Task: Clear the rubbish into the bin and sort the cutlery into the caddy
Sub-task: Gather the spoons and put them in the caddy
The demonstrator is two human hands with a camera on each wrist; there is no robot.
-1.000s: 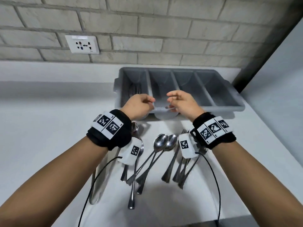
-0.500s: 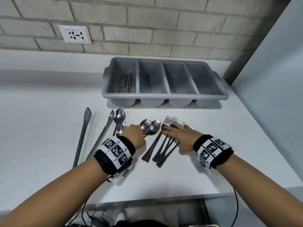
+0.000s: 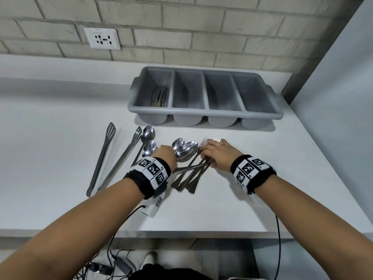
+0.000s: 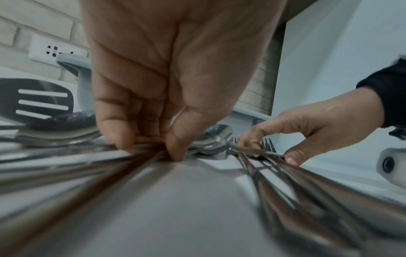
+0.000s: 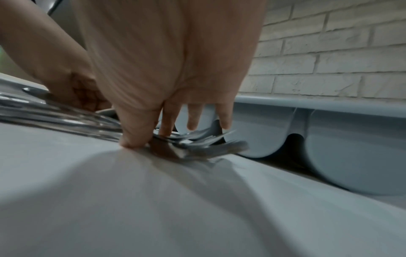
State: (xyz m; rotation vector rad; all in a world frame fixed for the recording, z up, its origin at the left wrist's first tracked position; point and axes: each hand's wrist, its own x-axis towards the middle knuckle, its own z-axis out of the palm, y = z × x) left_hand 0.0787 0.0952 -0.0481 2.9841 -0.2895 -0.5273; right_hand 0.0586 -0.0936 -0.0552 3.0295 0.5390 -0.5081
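A grey four-slot caddy point(image 3: 203, 113) stands at the back of the white counter; its left slot holds a few pieces of cutlery point(image 3: 159, 96). My left hand point(image 3: 167, 152) pinches spoon handles point(image 4: 140, 151) between thumb and fingers, beside several spoon bowls point(image 3: 184, 149). Two more spoons point(image 3: 148, 134) lie just left of it. My right hand point(image 3: 210, 151) grips a bunch of forks point(image 5: 204, 140) between thumb and forefinger, and its other fingers hover over the tines. The fork handles point(image 3: 191, 178) fan out toward me.
Two long slotted steel utensils point(image 3: 103, 156) point(image 3: 123, 158) lie to the left of the spoons. A wall socket point(image 3: 102, 38) sits in the brick wall behind. A pale panel point(image 3: 343, 98) bounds the right side. Cables point(image 3: 113, 257) hang below the counter's front edge.
Both hands came back from the caddy down to the counter. My fingers have closed round the spoons and the forks, and the pieces are drawn closer together.
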